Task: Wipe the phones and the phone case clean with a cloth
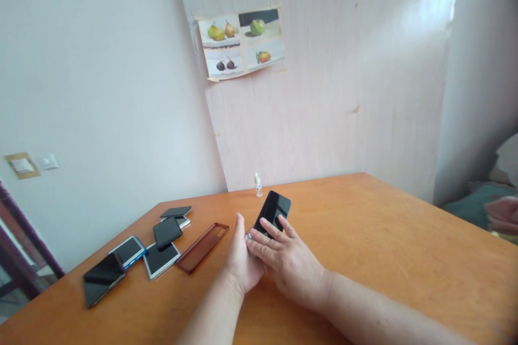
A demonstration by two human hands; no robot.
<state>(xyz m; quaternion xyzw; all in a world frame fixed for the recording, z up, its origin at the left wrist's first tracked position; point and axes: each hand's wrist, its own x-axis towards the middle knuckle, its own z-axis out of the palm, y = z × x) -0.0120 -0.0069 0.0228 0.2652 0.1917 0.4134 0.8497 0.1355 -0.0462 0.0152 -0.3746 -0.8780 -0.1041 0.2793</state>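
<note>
A black smartphone (272, 209) is tilted up above the table, its dark glossy screen facing me. My left hand (242, 264) grips its lower part, thumb pointing up along the left side. Across the lower screen lies my right hand (293, 267), fingers stretched out and somewhat apart. A small whitish scrap (248, 237) peeks out by the right fingertips; what it is I cannot make out. The phone's lower end is hidden behind the hands. Left of my hands, a clear reddish-brown phone case (203, 248) rests on the table.
Several phones lie at the table's left, among them a black one (167, 232), a white-framed one (161, 260), a blue-edged one (128, 252) and a large dark one (104, 279). A small clear pump bottle (258, 186) stands at the back edge of the wooden table (388, 248).
</note>
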